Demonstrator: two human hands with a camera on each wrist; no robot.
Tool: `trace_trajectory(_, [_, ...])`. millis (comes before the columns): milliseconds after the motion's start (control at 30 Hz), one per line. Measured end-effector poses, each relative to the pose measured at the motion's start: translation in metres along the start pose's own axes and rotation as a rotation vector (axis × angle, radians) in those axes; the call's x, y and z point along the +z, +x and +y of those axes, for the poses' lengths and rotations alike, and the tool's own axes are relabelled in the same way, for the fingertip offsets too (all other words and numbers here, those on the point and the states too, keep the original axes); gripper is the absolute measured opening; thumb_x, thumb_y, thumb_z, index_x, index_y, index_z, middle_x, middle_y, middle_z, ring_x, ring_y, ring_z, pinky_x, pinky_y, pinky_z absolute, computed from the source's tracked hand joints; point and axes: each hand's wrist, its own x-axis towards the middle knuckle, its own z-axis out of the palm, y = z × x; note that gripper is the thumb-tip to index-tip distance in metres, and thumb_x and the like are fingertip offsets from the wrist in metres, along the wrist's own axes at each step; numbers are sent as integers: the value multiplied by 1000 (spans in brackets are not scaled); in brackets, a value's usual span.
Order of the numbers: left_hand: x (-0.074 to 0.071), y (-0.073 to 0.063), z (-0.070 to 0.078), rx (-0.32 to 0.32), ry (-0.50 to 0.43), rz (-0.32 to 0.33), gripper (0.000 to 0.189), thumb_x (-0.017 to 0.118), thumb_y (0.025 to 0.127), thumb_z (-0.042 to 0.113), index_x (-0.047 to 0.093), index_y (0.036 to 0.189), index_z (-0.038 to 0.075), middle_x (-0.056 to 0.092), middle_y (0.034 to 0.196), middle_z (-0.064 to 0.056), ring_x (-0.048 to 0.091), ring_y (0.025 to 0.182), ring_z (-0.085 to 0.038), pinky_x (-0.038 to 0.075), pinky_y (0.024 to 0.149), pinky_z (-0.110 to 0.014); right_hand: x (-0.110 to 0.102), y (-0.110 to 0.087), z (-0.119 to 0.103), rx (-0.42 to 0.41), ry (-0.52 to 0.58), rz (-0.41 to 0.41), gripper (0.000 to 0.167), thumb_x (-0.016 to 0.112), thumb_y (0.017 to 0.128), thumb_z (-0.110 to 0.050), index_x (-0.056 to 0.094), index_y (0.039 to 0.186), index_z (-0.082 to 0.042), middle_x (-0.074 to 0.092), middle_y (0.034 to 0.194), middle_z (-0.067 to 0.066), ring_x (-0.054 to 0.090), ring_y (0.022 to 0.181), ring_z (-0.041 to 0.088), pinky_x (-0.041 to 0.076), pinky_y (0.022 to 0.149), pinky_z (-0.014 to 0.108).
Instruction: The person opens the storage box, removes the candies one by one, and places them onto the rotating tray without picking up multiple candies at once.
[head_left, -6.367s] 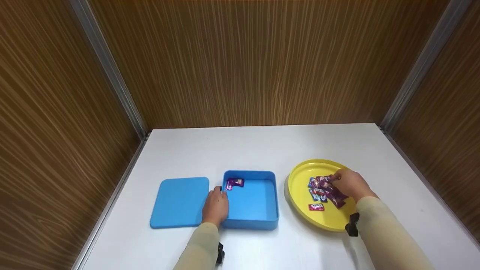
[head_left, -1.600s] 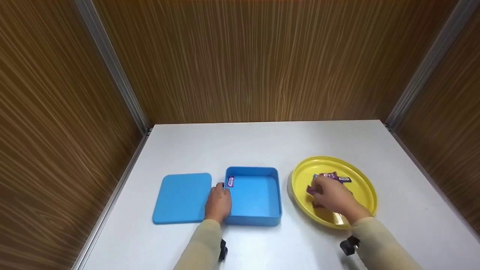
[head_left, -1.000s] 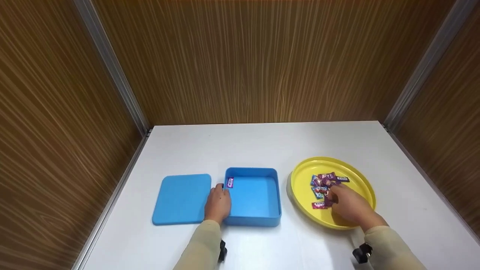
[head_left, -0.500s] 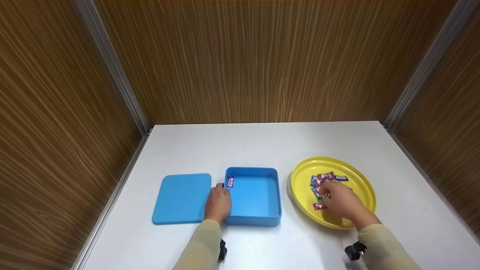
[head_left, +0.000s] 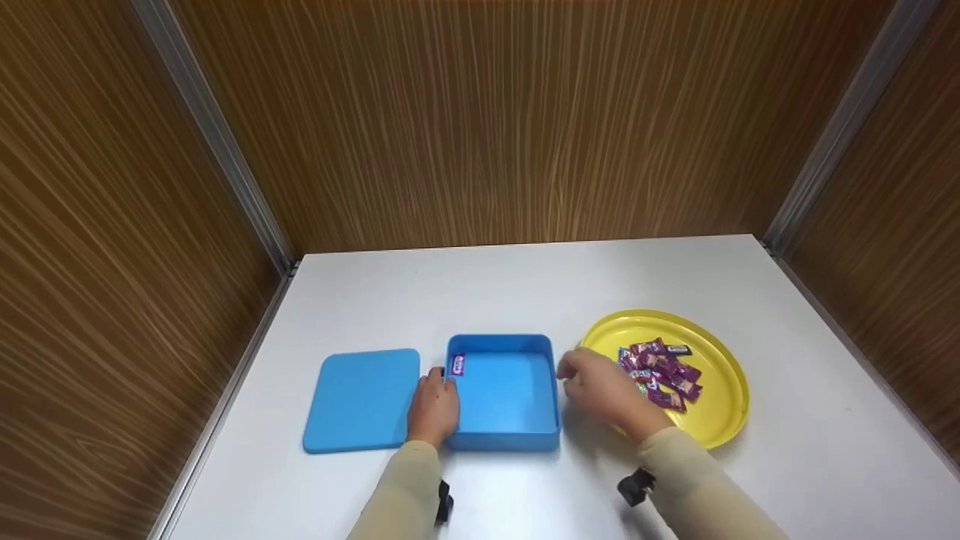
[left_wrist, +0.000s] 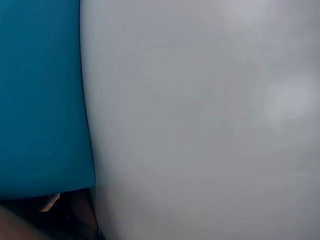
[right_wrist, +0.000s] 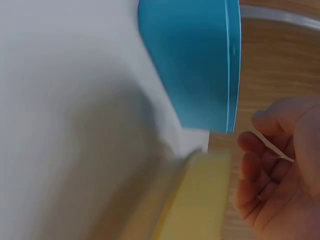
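Observation:
A square blue plastic box stands open in the middle of the table. One small purple-and-pink wrapped candy lies in its far left corner. My left hand holds the box's left wall, thumb over the rim. Beside the right wall, my right hand hovers between box and plate, fingers loosely curled. A gap shows between its thumb and fingertips in the right wrist view, and no candy is visible there. The round yellow plate bears a pile of wrapped candies, partly hidden by the right hand.
A flat blue lid lies on the white table left of the box, close to the left hand. Brown wood-look panels close off the back and both sides. Black cameras sit on both wrists.
Earlier, two candies lay in the box corner; one is there now. The right hand has stopped handling candies on the plate and moved left to the box. The left hand has stayed put.

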Motion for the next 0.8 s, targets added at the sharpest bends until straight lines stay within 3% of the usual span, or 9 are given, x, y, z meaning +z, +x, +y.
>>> trace_trajectory(100, [2,0,-1,-1,3,3,46,40,108,23,46,147,0,55,133,-20,50,131,-38,38,108,-57,11,6,-17,-68,0,-23,15,68,92,-11,69,104,-20,63,102,-5,62,96,16,54,87,39])
trace_trajectory(233, [3,0,-1,-10,-3,5,46,40,109,23,45,148,1,55,134,-20,49,131,-37,37,109,-57,26,13,-37,-137,10,-99,22,67,95,-17,68,117,-17,63,113,1,61,103,18,54,90,40])
trace_trajectory(467, [5,2,-2,4,25,8,45,40,109,23,47,146,-1,55,133,-21,50,131,-38,38,108,-56,59,25,-55,-221,-119,-197,39,65,96,-18,61,135,-13,60,131,8,59,118,25,46,105,47])
trace_trajectory(800, [0,2,0,22,23,13,44,41,108,22,49,144,-1,57,129,-20,53,126,-36,39,107,-55,85,47,-76,-180,-196,-268,65,68,95,-20,42,155,-14,45,155,9,41,143,28,33,116,46])
